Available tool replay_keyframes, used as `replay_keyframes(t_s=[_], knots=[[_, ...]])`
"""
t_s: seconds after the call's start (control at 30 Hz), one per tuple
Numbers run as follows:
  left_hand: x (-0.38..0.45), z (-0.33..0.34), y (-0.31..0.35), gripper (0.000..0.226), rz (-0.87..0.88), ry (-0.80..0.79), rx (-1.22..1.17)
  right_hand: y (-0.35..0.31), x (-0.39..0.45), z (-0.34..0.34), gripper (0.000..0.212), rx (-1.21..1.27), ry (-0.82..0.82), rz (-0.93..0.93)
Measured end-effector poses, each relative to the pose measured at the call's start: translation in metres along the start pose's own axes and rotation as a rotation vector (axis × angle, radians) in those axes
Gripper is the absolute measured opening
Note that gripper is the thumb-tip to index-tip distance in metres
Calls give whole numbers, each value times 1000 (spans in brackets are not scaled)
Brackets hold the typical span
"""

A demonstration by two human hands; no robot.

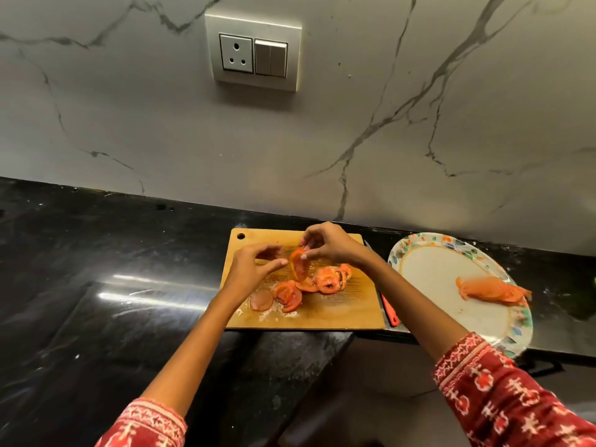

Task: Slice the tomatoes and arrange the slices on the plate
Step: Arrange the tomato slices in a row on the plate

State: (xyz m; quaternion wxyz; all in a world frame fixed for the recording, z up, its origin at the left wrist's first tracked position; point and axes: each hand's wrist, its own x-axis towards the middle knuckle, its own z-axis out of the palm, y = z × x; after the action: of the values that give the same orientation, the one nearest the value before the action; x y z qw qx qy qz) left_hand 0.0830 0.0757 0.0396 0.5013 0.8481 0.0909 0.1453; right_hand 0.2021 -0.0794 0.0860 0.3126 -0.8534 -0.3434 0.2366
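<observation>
While right hand (329, 245) pinches slice (298, 264), knife (388, 312) between board (338, 312), plate (432, 269)

readable text: none in the head view
wall socket plate (253, 53), at 12 o'clock on the marble wall: bare, no brand or rating to be read
rocker switches (271, 58), on that same plate: unmarked
cutting board (338, 304), at 6 o'clock on the counter: plain wood, no stamp or logo
plate (419, 250), at 4 o'clock: a rim of coloured patches only, no words or numbers
knife handle (391, 312), between board and plate: plain red, no maker's name
sleeves (503, 395), at 5 and 7 o'clock: woven red-and-white motifs, no letters
</observation>
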Motion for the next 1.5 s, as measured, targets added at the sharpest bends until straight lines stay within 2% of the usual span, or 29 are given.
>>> replay_keyframes(t_s=[0.3,0.53,0.77,0.87,0.97,1.03,1.23,1.33,1.4,1.5], knots=[[-13,-7,3,28,13,-56,-11,-26,-5,12,21,4,-59,-56],[-20,-16,-3,30,2,15,34,-32,0,28,23,-54,-137,-61],[-23,-19,-13,20,-102,-32,57,-28,3,44,27,1,-24,-80],[-24,-20,-19,15,-159,-20,72,-10,3,41,21,-211,0,-117],[-23,-21,-23,12,-191,1,57,11,2,47,25,-527,-169,-132],[-23,-20,-25,12,-211,11,45,23,0,58,31,-653,-218,-146],[-21,-15,-24,11,-223,-6,35,33,-1,58,37,-843,-129,-205],[-18,-14,-23,11,-227,-21,5,34,-2,49,26,-712,-90,-165],[-15,-12,-18,13,-204,-30,-3,36,-8,39,15,-461,15,-91],[-11,-6,-6,15,-163,-49,13,43,-25,22,17,-65,206,-16]])
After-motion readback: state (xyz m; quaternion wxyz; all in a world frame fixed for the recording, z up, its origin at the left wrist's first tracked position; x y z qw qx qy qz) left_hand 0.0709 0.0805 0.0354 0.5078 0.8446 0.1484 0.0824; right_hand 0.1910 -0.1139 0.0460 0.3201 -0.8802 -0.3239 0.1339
